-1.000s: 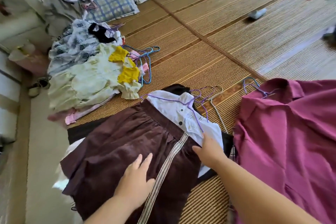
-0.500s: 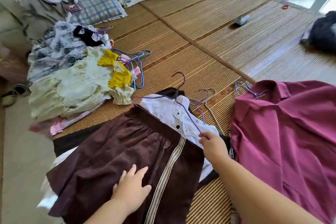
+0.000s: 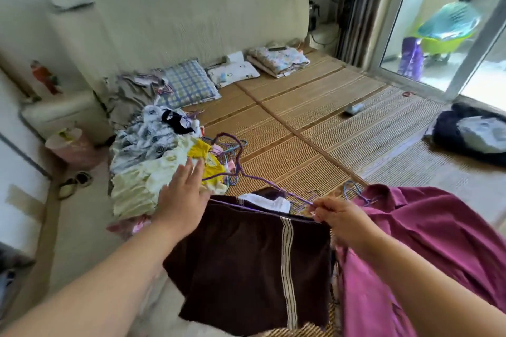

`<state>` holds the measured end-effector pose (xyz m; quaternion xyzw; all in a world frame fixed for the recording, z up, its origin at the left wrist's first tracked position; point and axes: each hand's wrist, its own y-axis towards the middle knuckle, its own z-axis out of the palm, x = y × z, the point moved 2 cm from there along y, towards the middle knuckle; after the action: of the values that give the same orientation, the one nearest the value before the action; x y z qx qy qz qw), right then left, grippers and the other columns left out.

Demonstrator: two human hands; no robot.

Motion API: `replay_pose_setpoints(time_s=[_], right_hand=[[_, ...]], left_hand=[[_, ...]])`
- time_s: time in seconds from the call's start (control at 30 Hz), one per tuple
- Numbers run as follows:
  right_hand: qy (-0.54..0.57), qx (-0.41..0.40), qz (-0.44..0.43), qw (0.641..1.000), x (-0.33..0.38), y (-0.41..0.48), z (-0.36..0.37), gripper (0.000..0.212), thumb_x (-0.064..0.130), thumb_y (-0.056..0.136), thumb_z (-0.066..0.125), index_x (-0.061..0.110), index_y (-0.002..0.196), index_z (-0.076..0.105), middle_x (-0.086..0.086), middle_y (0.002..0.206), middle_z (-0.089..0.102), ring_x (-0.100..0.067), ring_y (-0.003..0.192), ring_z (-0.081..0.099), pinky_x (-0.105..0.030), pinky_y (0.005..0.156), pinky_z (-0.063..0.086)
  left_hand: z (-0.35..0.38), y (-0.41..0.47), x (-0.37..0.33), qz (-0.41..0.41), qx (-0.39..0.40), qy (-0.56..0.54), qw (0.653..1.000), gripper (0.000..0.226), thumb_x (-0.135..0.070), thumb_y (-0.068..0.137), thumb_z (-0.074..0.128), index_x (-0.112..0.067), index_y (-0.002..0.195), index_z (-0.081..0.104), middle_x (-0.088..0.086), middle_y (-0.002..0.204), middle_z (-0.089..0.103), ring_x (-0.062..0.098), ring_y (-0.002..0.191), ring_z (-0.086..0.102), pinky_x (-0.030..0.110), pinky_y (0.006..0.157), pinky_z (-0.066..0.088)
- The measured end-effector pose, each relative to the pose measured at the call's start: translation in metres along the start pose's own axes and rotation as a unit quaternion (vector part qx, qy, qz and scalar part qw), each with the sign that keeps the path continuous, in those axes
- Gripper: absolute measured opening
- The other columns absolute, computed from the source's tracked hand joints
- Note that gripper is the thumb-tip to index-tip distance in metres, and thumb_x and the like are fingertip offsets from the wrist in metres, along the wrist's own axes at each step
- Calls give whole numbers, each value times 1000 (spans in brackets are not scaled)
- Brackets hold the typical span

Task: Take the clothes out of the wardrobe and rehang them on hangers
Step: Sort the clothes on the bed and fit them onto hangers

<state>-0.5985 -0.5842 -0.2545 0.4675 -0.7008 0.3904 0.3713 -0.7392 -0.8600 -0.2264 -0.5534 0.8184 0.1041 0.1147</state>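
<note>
Pinching thin purple wire hanger (image 3: 273,185) in right hand (image 3: 336,216) above dark brown striped skirt (image 3: 246,262); holding left hand (image 3: 183,194), fingers straight, over pale yellow clothes pile (image 3: 139,186).

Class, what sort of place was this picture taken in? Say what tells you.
Most likely a home bedroom: woven mats spread wide, a padded headboard behind them, and a checked pillow near it.

Woven bamboo mats (image 3: 315,123), cream padded headboard (image 3: 205,16); sunlit sliding glass door (image 3: 427,22)

Right grip (image 3: 336,216) on purple hanger (image 3: 273,185), at brown skirt (image 3: 246,268) waistband.
</note>
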Motion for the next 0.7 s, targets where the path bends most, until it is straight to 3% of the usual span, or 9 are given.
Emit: replay_pose_setpoints(time_s=[0.1, 0.2, 0.3, 0.4, 0.53, 0.63, 0.7], right_hand=[[-16, 19, -43, 999, 38, -25, -37, 28, -5, 90, 53, 17, 78, 64, -4, 72, 59, -10, 68, 51, -22, 68, 38], [-45, -6, -46, 998, 61, -46, -77, 30, -2, 92, 52, 20, 76, 63, 4, 65, 58, -4, 56, 48, -22, 60, 36], [-105, -77, -48, 990, 71, -71, -125, 27, 8, 91, 56, 27, 73, 62, 6, 64, 59, -1, 51, 47, -24, 55, 38], [-182, -144, -42, 972, 75, -98, -167, 12, 19, 92, 58, 22, 83, 66, -3, 72, 62, -15, 63, 52, -31, 65, 42], [-236, -243, -29, 940, 57, -130, -219, 15, 32, 91, 58, 24, 96, 70, -4, 90, 68, -25, 87, 60, -38, 81, 49], [-259, -269, -26, 927, 30, -151, -261, 22, 41, 90, 55, 33, 106, 68, 0, 105, 66, -26, 106, 56, -42, 93, 44], [-265, -253, 0, 931, 11, -163, -290, 27, 45, 91, 53, 37, 114, 65, 2, 115, 63, -23, 113, 53, -42, 98, 41]], left_hand=[[-37, -13, -15, -21, 28, 19, 999, 52, -37, 100, 37, -27, 149, 24, 0, 154, 31, 23, 144, 20, 49, 111, 23], [-60, -32, -46, -1, 26, -112, 993, 27, -32, 99, 43, -26, 120, 59, 6, 111, 66, 28, 109, 57, 38, 88, 41], [-71, -50, -98, 32, 22, -207, 978, 20, -29, 98, 47, -26, 102, 66, 5, 89, 65, 24, 81, 60, 33, 71, 43], [-72, -65, -152, 82, 17, -243, 966, 17, -26, 98, 48, -32, 96, 64, 2, 85, 65, 20, 78, 60, 32, 69, 45], [-61, -77, -221, 108, 34, -277, 954, 16, -22, 97, 52, -31, 94, 64, -5, 80, 64, 10, 67, 57, 18, 57, 41], [-38, -79, -287, 123, 68, -306, 942, 21, -22, 96, 54, -38, 88, 66, 0, 82, 65, 12, 64, 55, 28, 61, 44], [-22, -82, -336, 136, 88, -296, 941, 19, -22, 96, 54, -36, 91, 65, -6, 77, 62, 10, 64, 55, 28, 62, 44]])
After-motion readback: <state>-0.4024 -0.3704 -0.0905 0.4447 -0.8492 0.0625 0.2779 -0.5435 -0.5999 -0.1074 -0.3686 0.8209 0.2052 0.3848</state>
